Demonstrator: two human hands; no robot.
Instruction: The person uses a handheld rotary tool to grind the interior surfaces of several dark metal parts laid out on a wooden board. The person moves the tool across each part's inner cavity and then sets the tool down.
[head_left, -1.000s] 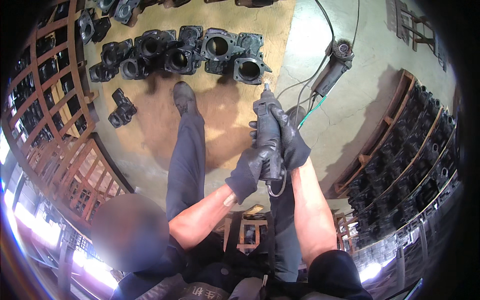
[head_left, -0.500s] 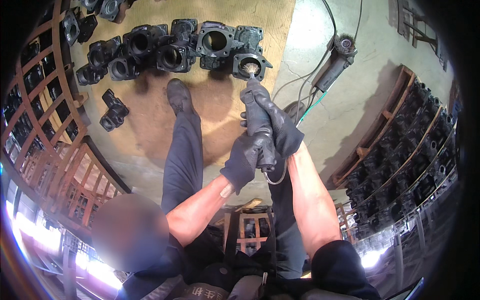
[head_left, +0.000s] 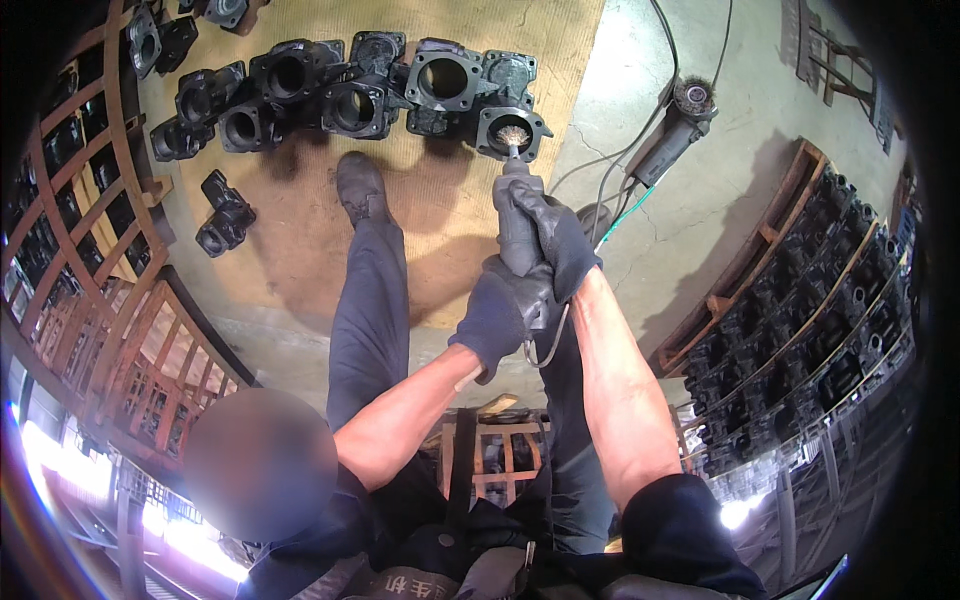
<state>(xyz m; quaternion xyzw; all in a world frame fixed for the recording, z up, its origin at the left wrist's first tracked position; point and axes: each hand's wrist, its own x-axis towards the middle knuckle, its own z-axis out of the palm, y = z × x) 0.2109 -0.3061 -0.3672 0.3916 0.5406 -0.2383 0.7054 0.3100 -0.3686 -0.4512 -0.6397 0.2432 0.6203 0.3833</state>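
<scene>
Both my gloved hands are wrapped around a dark die grinder (head_left: 519,240) with a wire brush (head_left: 513,136) on its tip. The brush sits in the round opening of a black metal casting (head_left: 537,130), at the right end of the castings on the mat. My left hand (head_left: 503,305) grips the rear of the grinder's body, near its cord. My right hand (head_left: 562,245) closes round the right side, farther forward. Gloves and tool hide part of each hand's fingers. Beside that casting stands another with a square flange (head_left: 441,62).
An angle grinder (head_left: 675,135) with a wire wheel and cords lies on the concrete to the right. More castings stand on the ribbed tan mat (head_left: 430,260); one small casting (head_left: 226,215) lies apart at left. Wooden crates with castings (head_left: 800,310) flank me, and my left shoe (head_left: 361,187) rests on the mat.
The castings and mat sit slightly farther right in view. My right hand's grip has shifted back a little, showing more of the grinder's front; the brush stays inside the same opening.
</scene>
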